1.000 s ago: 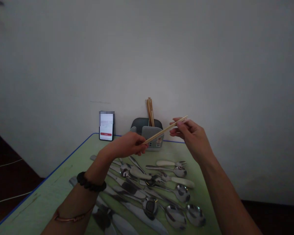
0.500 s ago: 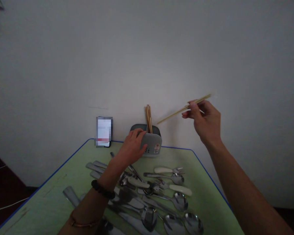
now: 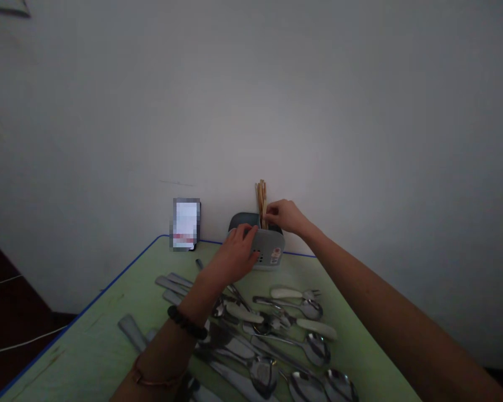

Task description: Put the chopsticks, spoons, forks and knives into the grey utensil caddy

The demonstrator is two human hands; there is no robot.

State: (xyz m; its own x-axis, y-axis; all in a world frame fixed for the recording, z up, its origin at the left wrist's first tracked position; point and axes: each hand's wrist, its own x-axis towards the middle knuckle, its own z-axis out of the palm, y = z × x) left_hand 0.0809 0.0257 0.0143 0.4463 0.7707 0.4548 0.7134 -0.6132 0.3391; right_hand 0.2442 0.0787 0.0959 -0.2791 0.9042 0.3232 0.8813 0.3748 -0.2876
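A grey utensil holder [image 3: 270,241] with round holes and a sticker on its front stands at the back of the table, against the wall. My left hand [image 3: 231,254] grips its front wall, fingers over the rim and thumb near the holes. Several wooden chopsticks [image 3: 260,193] stand upright in the holder, their lower ends hidden inside. At the holder's right opening, my right hand [image 3: 289,216] is closed in a pinch on chopsticks beside the standing bunch. How many it holds I cannot tell.
Loose spoons [image 3: 316,349], forks [image 3: 314,294] and knives lie spread over the green table [image 3: 88,340], partly under my left forearm. A lit phone [image 3: 186,223] leans on the wall left of the holder. The wall rises right behind the table's blue edge.
My right hand has moved left and down, bringing the chopsticks from the air at the right into the holder. My left hand stays on the holder. The view has shifted slightly.
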